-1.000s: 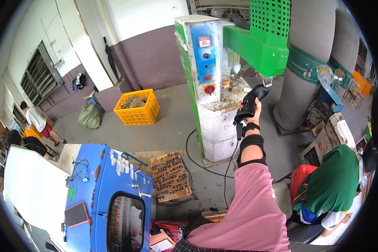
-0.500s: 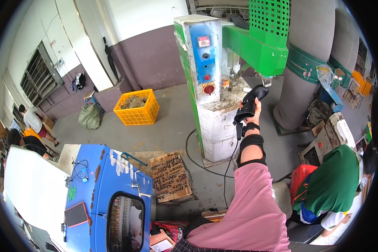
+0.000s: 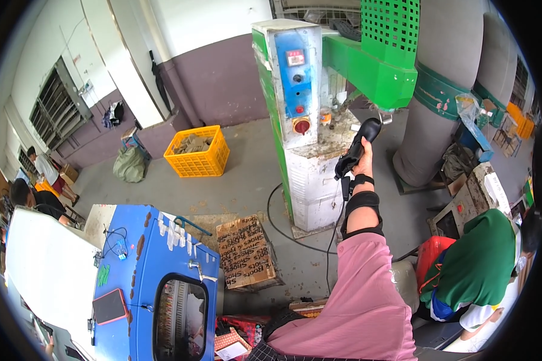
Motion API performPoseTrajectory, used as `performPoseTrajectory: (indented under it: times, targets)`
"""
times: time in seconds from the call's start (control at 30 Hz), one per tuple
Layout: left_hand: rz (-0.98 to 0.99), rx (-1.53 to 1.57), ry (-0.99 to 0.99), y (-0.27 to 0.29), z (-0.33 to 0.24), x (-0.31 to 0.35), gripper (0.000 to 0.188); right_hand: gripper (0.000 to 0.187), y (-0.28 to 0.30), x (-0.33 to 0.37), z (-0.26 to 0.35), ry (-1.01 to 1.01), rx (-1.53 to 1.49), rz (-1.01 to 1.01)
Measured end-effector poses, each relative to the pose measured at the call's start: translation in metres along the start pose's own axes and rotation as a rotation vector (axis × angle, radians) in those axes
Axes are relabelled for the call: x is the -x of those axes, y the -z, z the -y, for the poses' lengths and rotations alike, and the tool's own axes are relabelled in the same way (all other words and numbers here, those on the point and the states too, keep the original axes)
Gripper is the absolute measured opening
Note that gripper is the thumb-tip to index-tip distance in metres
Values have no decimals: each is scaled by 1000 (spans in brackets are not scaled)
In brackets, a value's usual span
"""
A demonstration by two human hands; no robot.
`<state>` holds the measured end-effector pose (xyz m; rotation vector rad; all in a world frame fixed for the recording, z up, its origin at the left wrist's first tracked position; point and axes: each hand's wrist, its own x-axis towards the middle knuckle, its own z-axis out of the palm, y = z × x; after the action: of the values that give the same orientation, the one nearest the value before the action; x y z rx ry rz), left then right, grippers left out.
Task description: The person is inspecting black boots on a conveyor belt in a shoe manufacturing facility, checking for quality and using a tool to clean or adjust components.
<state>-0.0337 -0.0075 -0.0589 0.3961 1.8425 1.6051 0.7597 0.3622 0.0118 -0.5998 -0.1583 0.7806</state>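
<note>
My right hand (image 3: 364, 162) reaches forward at the end of a pink sleeve, its fingers closed around a black shoe (image 3: 368, 129). The shoe's rounded end points up and away, just below and left of a small metal part (image 3: 385, 117) under the green machine arm (image 3: 376, 69). I cannot tell whether shoe and metal touch. Black straps (image 3: 361, 207) wrap my wrist and forearm, and a black cable (image 3: 337, 231) hangs from them. Part of my grip is hidden by the dark shoe and straps. My left hand is out of the picture.
A white and blue control column (image 3: 299, 90) with a red knob stands left of my hand. A blue machine (image 3: 135, 253) with a window stands near left, beside a cardboard-topped stack (image 3: 244, 249). A yellow crate (image 3: 214, 159) lies farther back. Close on my right bends a person in green (image 3: 473, 262).
The black shoe has turned in my right hand, from lying across to standing more lengthwise, its end tilted up. My arm stays nearly in place.
</note>
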Motion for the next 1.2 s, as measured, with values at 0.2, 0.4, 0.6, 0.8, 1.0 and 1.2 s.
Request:
performPoseTrajectory:
  times: [0.2,0.4,0.6,0.8,1.0,1.2]
  targets:
    - [5,-12,7,1,-1,2,22,51,3,-4,0,23,3,-23]
    - [-18,-18,-19,-5,-6,9,21,51,3,-1,3,14,-7,-39]
    - [-38,-24,-10,-2,-1,7,19,48,4,-2,5,40,16,-4]
    - [-23,-34,-5,4,2,3,20,46,5,-2,6,41,-19,-5]
    - [-25,-26,-12,5,4,2,20,45,4,1,7,33,-35,2]
    - [-29,-18,-19,6,6,1,22,50,0,6,7,41,-42,-24]
